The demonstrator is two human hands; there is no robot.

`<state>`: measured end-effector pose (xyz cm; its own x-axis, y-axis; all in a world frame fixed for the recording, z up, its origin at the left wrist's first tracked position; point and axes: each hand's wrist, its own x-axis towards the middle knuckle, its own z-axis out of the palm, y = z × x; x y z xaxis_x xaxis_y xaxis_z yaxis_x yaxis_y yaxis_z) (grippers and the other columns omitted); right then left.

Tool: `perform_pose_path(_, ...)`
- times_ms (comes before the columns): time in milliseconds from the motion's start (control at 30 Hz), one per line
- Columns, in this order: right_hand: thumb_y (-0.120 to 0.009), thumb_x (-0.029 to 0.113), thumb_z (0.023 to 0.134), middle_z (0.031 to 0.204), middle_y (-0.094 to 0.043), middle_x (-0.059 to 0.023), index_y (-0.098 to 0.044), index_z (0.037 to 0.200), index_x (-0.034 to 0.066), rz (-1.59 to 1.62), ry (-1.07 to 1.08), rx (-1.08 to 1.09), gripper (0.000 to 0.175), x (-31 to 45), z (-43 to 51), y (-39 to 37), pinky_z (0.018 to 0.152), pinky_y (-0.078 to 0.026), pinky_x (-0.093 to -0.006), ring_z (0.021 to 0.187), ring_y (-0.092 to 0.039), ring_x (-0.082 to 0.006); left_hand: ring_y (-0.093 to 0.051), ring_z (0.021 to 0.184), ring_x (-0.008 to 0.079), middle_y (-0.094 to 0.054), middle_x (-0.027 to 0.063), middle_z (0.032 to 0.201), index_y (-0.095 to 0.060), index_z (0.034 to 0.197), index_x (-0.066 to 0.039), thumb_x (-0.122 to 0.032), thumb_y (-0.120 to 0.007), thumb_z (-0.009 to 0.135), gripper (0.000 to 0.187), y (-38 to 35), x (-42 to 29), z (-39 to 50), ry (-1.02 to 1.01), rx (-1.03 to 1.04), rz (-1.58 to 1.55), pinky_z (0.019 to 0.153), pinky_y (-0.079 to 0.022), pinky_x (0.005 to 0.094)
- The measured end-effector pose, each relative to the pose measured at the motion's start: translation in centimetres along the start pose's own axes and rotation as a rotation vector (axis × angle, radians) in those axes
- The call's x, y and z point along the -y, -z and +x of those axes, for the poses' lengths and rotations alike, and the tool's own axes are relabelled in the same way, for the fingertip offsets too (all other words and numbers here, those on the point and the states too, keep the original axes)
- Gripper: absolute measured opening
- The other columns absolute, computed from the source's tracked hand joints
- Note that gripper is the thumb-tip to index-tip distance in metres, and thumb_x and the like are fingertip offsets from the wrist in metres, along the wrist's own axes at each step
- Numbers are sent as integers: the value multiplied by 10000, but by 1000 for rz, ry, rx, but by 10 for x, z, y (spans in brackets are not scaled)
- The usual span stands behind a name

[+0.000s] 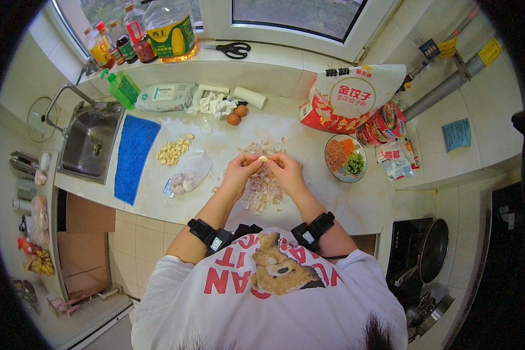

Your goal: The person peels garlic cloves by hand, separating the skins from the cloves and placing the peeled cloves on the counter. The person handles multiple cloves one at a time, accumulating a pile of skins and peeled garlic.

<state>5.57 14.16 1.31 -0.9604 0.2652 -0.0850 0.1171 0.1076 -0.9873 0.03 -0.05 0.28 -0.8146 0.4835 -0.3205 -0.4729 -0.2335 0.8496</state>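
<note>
A pale garlic clove (263,159) is pinched between the fingertips of my left hand (241,169) and my right hand (286,169). Both hands are over a heap of papery garlic skins (266,192) on the white countertop (332,210). To the left lies a pile of peeled garlic cloves (173,152). Nearer me, a clear plastic bag (199,164) holds garlic bulbs (183,182). One small clove (215,190) rests by my left wrist.
A plate of diced carrot, greens and pink meat (345,158) sits right, before a flour bag (345,98). Two brown eggs (233,119) and wet wipes (164,97) lie at the back. A blue cloth (135,153) borders the sink (89,142). Black-handled scissors (232,50) lie on the sill.
</note>
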Motion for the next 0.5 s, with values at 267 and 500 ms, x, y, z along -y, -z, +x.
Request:
perform_pose_path(267,-493,81,871,831,-606,-76,-563,977,-29,241,-100,61,168,6,3,0,633,-486,-235,697,-578,-119,-561,800,121,-602,69,905,-568,981,11,-99,-624,799,219,-8,-10,-6,-46,-32,17,731,-451,234)
perform_pose_path(500,-505,98,867,839,-606,-72,-561,994,-30,364,-127,89,189,10,4,1,629,-485,-236,692,-578,-117,-562,832,131,-604,76,953,-567,1056,18,-98,-606,811,274,-7,-11,-9,-80,23,-43,769,-450,247)
